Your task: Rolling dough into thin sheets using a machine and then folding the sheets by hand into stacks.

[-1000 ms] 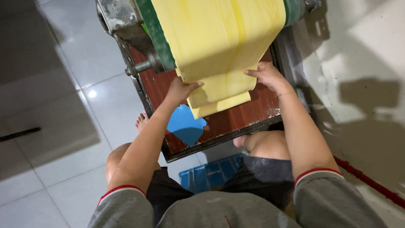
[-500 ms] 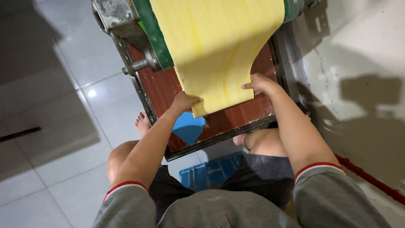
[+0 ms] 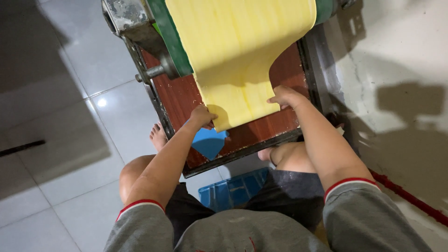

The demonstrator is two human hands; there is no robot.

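Hands, left (image 3: 201, 115) and right (image 3: 285, 96), pinch yellow sheet's (image 3: 238, 60) lower corners over red-brown board (image 3: 275, 126).

The yellow sheet (image 3: 238, 60) looks soft, smooth and matt, like rolled dough. The tray board (image 3: 280, 126) beneath it has a reddish wood-grain finish with slight sheen, edged in dark metal. The machine frame (image 3: 123, 14) is grey metal, worn and blotchy. The floor tiles (image 3: 60, 154) are pale, glossy and reflective. The sleeves (image 3: 359, 219) are grey knit cloth.

no packages, labels, signs or screens (none visible).
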